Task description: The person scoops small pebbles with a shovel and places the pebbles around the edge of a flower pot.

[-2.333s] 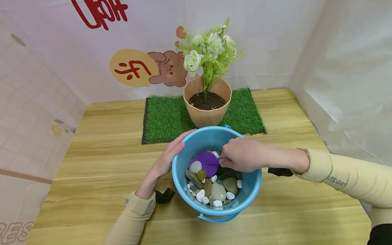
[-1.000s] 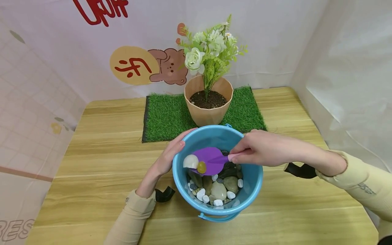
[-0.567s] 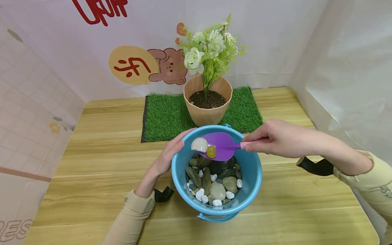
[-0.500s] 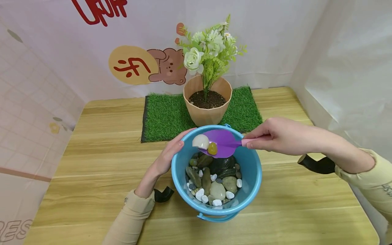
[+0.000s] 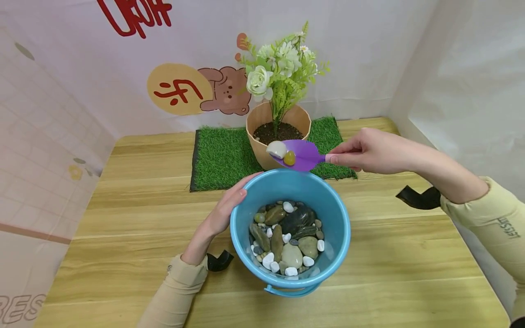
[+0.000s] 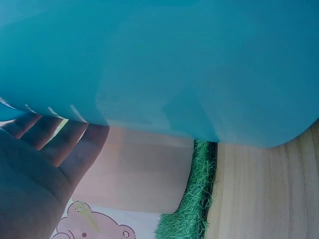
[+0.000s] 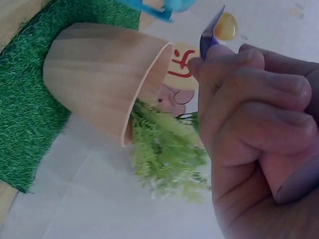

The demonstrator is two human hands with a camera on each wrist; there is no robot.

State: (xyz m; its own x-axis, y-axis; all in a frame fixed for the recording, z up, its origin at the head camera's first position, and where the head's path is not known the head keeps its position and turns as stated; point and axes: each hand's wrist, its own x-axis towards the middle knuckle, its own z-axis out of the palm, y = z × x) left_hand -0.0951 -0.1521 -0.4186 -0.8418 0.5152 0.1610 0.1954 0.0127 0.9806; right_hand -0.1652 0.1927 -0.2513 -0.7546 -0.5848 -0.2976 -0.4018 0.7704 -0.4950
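Note:
In the head view, the right hand grips the pink handle of a purple scoop, raised over the far rim of a blue bucket. On the scoop lie a white stone and a yellow stone. Fingers curled round the handle also show in the right wrist view, with the yellow stone beyond them. The left hand rests on the bucket's left side, and the left wrist view shows its fingers nearly straight against the blue wall. White, grey and brown stones lie inside the bucket.
Behind the bucket, a peach pot with soil and white flowers stands on a green grass mat. The mat lies on a wooden table. Printed cloth hangs behind and at the sides. The bucket's handle hangs at the near side.
The right hand has lifted the scoop, with the white and yellow stones on it, out of the bucket and away towards the pot. The left hand has stayed at the bucket's side.

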